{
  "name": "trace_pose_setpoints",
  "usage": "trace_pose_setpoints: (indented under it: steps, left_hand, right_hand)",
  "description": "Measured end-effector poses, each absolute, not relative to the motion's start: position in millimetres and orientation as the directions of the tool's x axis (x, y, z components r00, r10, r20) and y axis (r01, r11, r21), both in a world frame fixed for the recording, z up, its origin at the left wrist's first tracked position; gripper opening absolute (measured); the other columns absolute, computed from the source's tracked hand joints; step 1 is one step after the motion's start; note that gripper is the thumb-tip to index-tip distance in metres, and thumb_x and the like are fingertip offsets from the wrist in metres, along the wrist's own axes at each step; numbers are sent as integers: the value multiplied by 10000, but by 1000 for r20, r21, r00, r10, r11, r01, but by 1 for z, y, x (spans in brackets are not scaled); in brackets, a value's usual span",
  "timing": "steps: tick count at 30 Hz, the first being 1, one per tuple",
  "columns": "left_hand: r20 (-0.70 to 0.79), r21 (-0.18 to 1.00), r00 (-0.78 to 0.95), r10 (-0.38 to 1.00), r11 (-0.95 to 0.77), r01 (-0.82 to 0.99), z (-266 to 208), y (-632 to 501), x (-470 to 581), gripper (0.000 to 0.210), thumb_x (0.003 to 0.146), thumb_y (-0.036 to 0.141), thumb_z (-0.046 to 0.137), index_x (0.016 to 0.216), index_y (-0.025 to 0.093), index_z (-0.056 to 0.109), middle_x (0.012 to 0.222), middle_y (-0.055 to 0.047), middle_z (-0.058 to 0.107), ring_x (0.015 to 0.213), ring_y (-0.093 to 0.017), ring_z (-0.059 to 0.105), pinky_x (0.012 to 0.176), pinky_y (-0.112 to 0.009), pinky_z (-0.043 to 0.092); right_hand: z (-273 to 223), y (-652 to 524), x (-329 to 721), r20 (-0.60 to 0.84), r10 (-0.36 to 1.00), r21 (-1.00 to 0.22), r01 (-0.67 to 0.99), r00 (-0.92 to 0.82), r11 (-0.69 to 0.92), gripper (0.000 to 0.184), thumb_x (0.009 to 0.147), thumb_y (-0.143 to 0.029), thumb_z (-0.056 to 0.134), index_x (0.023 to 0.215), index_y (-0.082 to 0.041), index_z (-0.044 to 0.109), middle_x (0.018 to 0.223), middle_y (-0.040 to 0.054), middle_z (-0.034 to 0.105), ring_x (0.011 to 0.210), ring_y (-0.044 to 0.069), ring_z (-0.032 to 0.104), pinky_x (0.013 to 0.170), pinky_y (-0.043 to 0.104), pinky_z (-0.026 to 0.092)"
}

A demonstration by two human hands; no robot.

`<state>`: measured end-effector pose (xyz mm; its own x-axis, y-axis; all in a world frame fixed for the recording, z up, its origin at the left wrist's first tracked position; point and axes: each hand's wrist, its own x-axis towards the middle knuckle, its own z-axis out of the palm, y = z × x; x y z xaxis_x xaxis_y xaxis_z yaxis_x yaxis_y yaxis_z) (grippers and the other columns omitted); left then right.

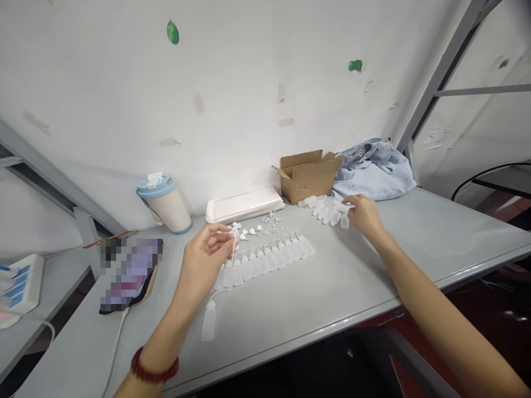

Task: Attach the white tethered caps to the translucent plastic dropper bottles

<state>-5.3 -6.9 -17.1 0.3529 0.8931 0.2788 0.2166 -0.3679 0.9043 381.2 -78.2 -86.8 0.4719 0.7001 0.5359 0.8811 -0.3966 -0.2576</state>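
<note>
My left hand (208,251) is closed in a pinch over the left end of a row of small translucent squeeze bottles (265,258) with thin white tubes. A small, thin white piece (234,243) shows at its fingertips; its exact kind is unclear. Across the table, my right hand (362,214) reaches into a pile of loose translucent bottles (327,212), fingers closed around the end of one. White nozzle caps (251,232) and short white tubes (271,224) lie behind the row. One single bottle with a bent tube (208,321) lies nearer the front edge.
At the back stand a lidded tumbler (165,203), a stack of white trays (246,205) and an open cardboard box (309,179). Light blue cloth (373,171) is heaped beside the box. A phone (135,276) with a cable lies at left, near a power strip (25,284).
</note>
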Motion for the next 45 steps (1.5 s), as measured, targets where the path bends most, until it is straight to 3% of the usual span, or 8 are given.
trace_pose_setpoints:
  steps: [2, 7, 13, 21, 26, 34, 45]
  left_hand:
    - [195, 941, 349, 917, -275, 197, -21, -26, -18, 179, 727, 319, 694, 793, 171, 616, 650, 10, 629, 594, -116, 580, 591, -214, 481]
    - [-9, 984, 263, 965, -38, 173, -34, -71, -37, 192, 668, 347, 744, 736, 177, 684, 592, 7, 629, 578, -118, 584, 557, -191, 475]
    - [-68, 997, 179, 982, 61, 44, -38, -100, -42, 193, 601, 326, 785, 706, 180, 713, 668, -18, 689, 582, -137, 618, 579, -217, 528]
    - [-17, 999, 175, 984, 26, -45, -33, -90, -38, 165, 659, 306, 770, 736, 165, 734, 681, -48, 716, 639, -144, 636, 603, -204, 528]
    - [8, 997, 237, 972, 11, -79, -28, -82, -34, 156, 659, 286, 780, 738, 160, 736, 680, -48, 713, 649, -158, 653, 597, -226, 544]
    - [28, 993, 287, 957, 6, -114, -19, -70, -28, 147, 640, 245, 794, 737, 149, 736, 709, -46, 717, 640, -149, 656, 600, -230, 556]
    - [88, 994, 265, 960, -67, -89, -10, -69, -39, 127, 653, 253, 782, 734, 167, 735, 712, -25, 711, 625, -134, 653, 596, -218, 552]
  right_hand:
    - [-85, -85, 385, 513, 703, -279, 870, 493, -407, 392, 600, 0, 417, 835, -114, 709, 880, 141, 653, 806, 260, 622, 731, 332, 464]
    - [-85, -98, 382, 437, 789, -292, 898, 431, -329, 392, 561, 4, 420, 761, -172, 708, 802, 63, 664, 701, 194, 630, 614, 251, 463]
    - [-92, -103, 372, 403, 858, -244, 941, 320, -236, 392, 558, 42, 433, 771, -143, 706, 930, 107, 678, 888, 261, 624, 801, 328, 472]
    - [-90, -101, 357, 404, 882, -217, 962, 242, -164, 206, 737, -111, 486, 732, -171, 683, 866, 89, 697, 834, 251, 643, 807, 355, 485]
    - [-94, -104, 355, 415, 865, -226, 953, 281, -201, 141, 719, -169, 543, 768, -173, 675, 849, 92, 673, 798, 258, 638, 729, 357, 501]
    - [-100, -106, 349, 423, 838, -235, 935, 345, -267, 197, 792, -251, 559, 881, -146, 699, 950, 129, 610, 703, 223, 631, 714, 360, 505]
    - [-100, -107, 353, 386, 861, -237, 937, 332, -256, 218, 799, -181, 501, 890, -122, 690, 901, 152, 639, 802, 265, 621, 773, 386, 476]
